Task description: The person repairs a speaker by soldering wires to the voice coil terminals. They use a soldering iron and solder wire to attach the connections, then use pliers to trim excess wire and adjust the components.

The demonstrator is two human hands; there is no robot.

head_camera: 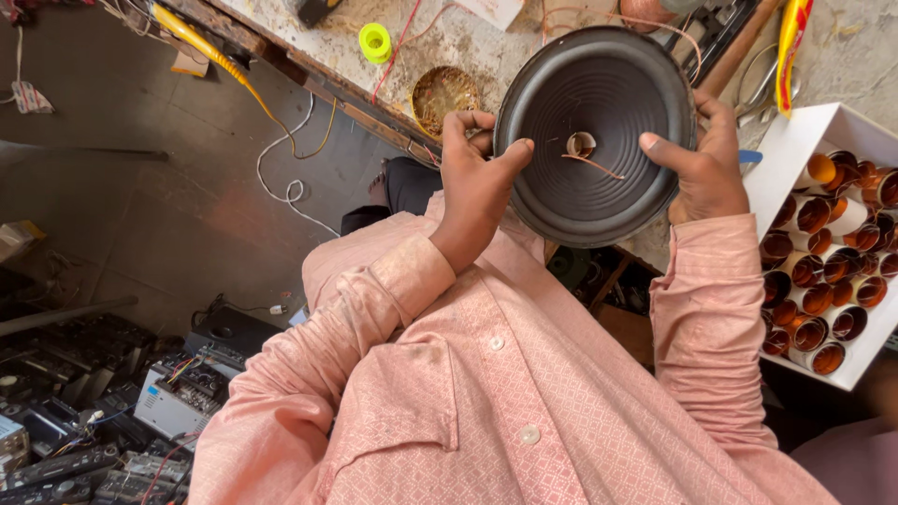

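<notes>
Both hands are holding a black speaker cone [599, 112] up in front of the chest, just above the tabletop [468, 42] edge: the left hand [477, 178] is closing its grip on the cone's left rim, thumb pressing on the ribbed face, while the right hand [706, 164] is clamping the right rim the same way. A thin copper wire [591, 165] is trailing from the small tube [581, 144] at the cone's centre. To the right, a white box [795, 140] of copper-lined coils [814, 271] is sitting near the right hand, and a yellow-green spool [375, 41] is lying on the tabletop beyond the cone.
</notes>
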